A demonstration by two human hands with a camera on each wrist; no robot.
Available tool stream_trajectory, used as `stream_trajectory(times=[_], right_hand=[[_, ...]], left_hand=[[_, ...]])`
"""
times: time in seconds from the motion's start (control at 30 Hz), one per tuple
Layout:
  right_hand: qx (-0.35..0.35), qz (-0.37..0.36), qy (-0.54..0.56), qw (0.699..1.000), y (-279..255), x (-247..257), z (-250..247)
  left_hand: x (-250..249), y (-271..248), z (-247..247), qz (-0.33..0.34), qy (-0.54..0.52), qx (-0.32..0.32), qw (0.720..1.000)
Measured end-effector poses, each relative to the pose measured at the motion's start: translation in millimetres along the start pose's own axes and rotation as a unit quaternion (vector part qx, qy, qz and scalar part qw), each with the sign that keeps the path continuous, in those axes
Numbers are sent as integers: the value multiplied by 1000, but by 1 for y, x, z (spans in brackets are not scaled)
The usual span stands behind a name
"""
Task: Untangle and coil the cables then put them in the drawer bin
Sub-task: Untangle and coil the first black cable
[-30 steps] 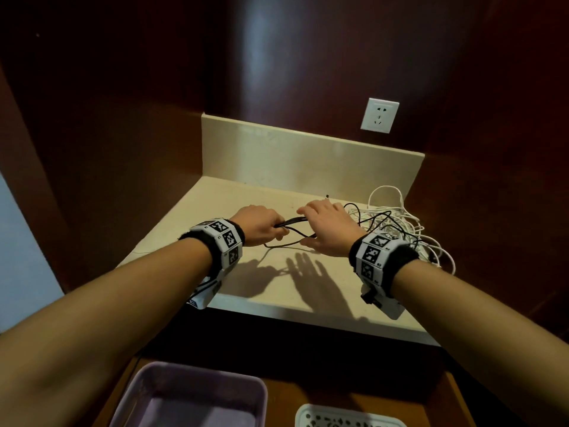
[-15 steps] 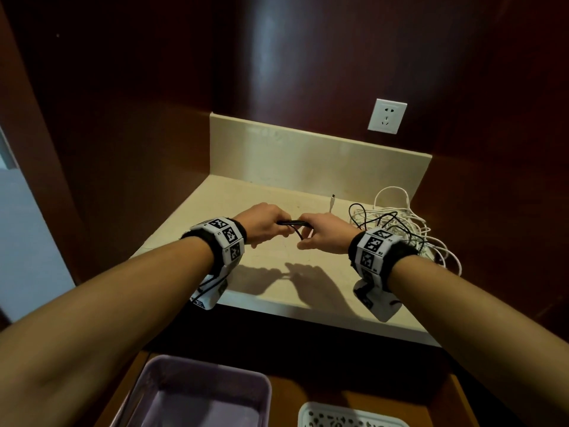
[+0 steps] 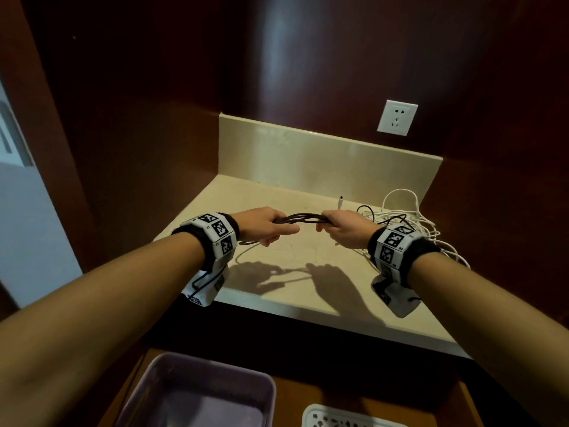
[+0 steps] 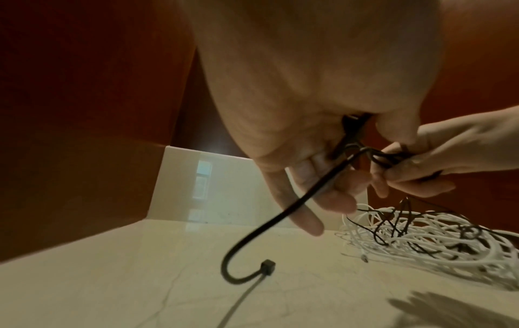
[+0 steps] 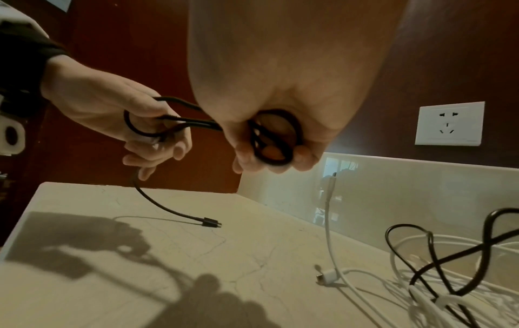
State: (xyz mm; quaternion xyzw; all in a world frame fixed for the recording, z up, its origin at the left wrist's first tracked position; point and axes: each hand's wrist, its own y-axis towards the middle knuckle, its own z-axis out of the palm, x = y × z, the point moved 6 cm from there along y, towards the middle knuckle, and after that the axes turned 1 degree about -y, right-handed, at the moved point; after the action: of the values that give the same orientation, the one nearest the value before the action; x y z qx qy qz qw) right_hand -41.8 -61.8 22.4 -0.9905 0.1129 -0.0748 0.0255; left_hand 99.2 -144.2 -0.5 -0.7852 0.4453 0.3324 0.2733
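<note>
A black cable (image 3: 300, 218), folded into a flat coil of several strands, stretches between my two hands above the beige counter (image 3: 277, 291). My left hand (image 3: 271, 228) grips its left loops (image 5: 146, 124). My right hand (image 3: 337, 228) grips its right loops (image 5: 276, 137). The cable's loose tail (image 4: 280, 213) hangs from my left hand, and its plug (image 5: 210, 222) hangs just above the counter. A tangle of white and black cables (image 3: 412, 223) lies on the counter at the right, behind my right wrist. A purple bin (image 3: 197, 396) sits in the open drawer below.
A white perforated tray (image 3: 348, 419) lies beside the bin in the drawer. A white wall socket (image 3: 397, 117) is on the dark wooden wall above the beige backsplash (image 3: 308, 152). Wooden walls close in the counter left and right. A white plug end (image 5: 325, 275) lies loose near the tangle.
Both hands have lifted off the counter and moved apart, drawing the black cable into a stretched coil between them. The head view has tilted slightly.
</note>
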Motion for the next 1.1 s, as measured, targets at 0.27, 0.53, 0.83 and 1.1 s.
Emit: stream_trajectory(times=[0.27,0.53,0.83,1.1], right_hand=[[9,9,-65,998,-4,-10,3],[64,23,57,996,-17,-7,1],[13,-68,-156,985,-12,3,0],[-50,-49,-199,978,-12,18,-3]], left_hand=[[-9,2,13,-18,39,14,999],[-13,5,9,-29,147,-4,989],[-23,5,8,1,274,-23,961],[-26,4,11,15,254,-31,966]])
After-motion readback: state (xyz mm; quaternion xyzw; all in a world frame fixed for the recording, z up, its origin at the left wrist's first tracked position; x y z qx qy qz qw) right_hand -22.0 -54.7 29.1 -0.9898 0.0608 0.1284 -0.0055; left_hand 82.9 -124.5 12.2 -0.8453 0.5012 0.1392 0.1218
